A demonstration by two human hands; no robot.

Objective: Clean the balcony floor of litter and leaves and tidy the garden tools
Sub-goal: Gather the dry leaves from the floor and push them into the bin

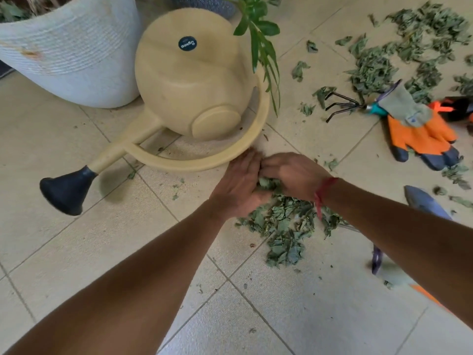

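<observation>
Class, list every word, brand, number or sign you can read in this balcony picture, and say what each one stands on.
"Ugaoo": white letters, upside down in this view, on the round dark sticker on the beige watering can.
Smaller print beside it on the same sticker: too small to read.
Small blue mark on the grey cuff of the orange glove: too blurred to read.

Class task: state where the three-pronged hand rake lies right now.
In the head view, the hand rake lies on the floor at upper right, its handle under the orange glove, beside scattered leaves.
</observation>
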